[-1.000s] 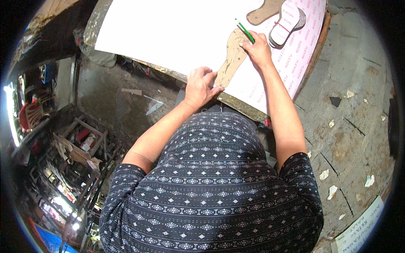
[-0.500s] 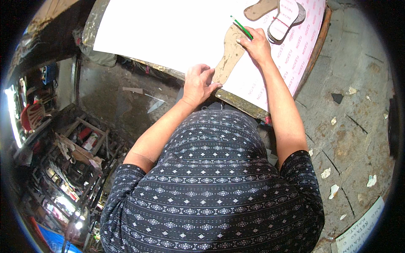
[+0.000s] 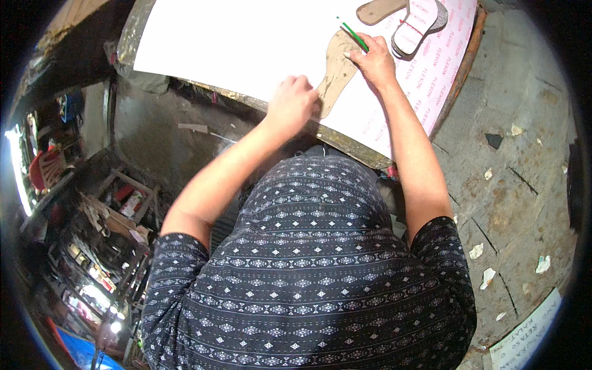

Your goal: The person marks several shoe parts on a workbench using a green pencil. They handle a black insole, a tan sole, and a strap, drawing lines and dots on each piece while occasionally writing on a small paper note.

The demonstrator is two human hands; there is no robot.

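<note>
A brown sole-shaped template [image 3: 337,73] with dark stains lies on a large white printed sheet [image 3: 234,55]. My right hand [image 3: 374,61] rests over its upper right side, closed around a slim green pencil [image 3: 354,34] that points up and to the left. The thumb presses on the template. My left hand [image 3: 292,106] is beside the template's narrow lower end, close to the sheet's near edge. Its fingers are bent and blurred, so I cannot tell whether they grip the template.
Another brown sole template [image 3: 377,10] and a stack of cut soles [image 3: 414,29], tied with a red band, lie at the far right of the sheet. The worn table edge [image 3: 354,151] runs close before me. Paper scraps [image 3: 488,279] litter the concrete floor at right.
My left hand has lifted and shifted up a little from the template's lower end, its fingers now more bent. My right hand keeps the pencil in nearly the same place.
</note>
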